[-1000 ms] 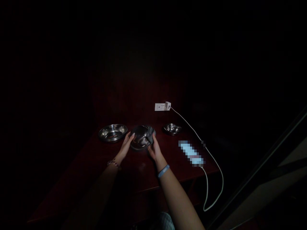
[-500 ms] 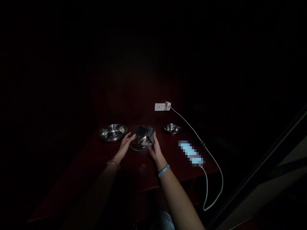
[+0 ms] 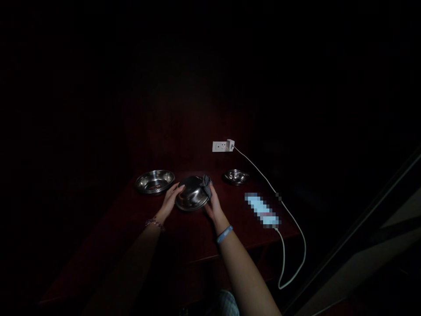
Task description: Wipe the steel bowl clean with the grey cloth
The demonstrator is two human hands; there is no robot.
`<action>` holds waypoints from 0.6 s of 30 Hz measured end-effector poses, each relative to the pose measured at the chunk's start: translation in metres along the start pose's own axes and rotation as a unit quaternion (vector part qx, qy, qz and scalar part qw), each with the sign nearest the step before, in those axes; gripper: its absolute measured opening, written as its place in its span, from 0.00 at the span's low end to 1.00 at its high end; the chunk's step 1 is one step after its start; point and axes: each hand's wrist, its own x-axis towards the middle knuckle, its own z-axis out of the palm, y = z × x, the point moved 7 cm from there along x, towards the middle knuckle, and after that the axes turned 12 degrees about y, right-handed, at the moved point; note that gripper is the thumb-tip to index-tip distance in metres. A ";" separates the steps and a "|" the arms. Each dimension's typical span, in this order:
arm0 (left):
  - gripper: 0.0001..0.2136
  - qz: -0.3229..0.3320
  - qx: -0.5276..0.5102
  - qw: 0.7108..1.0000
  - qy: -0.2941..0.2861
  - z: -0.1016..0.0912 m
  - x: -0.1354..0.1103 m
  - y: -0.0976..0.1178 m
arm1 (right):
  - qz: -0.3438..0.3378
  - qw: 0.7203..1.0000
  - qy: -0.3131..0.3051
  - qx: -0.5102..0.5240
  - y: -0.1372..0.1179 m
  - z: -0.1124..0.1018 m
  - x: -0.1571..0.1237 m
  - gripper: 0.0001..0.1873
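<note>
Between my two hands is a shiny steel bowl (image 3: pixel 191 197), tilted with its rounded outside facing me. My left hand (image 3: pixel 170 201) grips its left edge, thumb on the outer surface and fingers partly hidden. At the right edge my right hand (image 3: pixel 213 202) is closed on a dark grey patterned cloth (image 3: pixel 207 185), which it presses over the bowl's rim. A larger steel dish (image 3: pixel 154 181) rests on the table to the left of my hands. Toward the back right sits a small steel bowl (image 3: pixel 236 177).
The dark red table (image 3: pixel 184 241) has its front edge near me. On its right lies a blurred, lit-up device (image 3: pixel 262 210) with a white cable (image 3: pixel 301 237) looping off the edge. That cable runs to a charger (image 3: pixel 230 144) in a wall socket (image 3: pixel 218 146).
The bowl has shifted slightly down and left and turned a little between my hands. The cloth has moved slightly with it; both hands keep their hold.
</note>
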 end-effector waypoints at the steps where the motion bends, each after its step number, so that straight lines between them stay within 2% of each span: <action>1: 0.26 0.002 0.003 1.000 -0.002 0.000 0.000 0.000 | 0.001 1.000 -0.004 -0.001 0.000 0.000 0.000 0.16; 9: 0.13 0.020 0.008 0.999 -0.030 0.000 0.003 0.000 | -0.008 0.999 -0.030 -0.014 0.000 0.003 -0.001 0.17; 18: 0.16 0.008 0.009 1.000 -0.029 -0.003 0.007 -0.009 | 0.025 0.999 -0.028 0.015 0.000 0.003 -0.002 0.15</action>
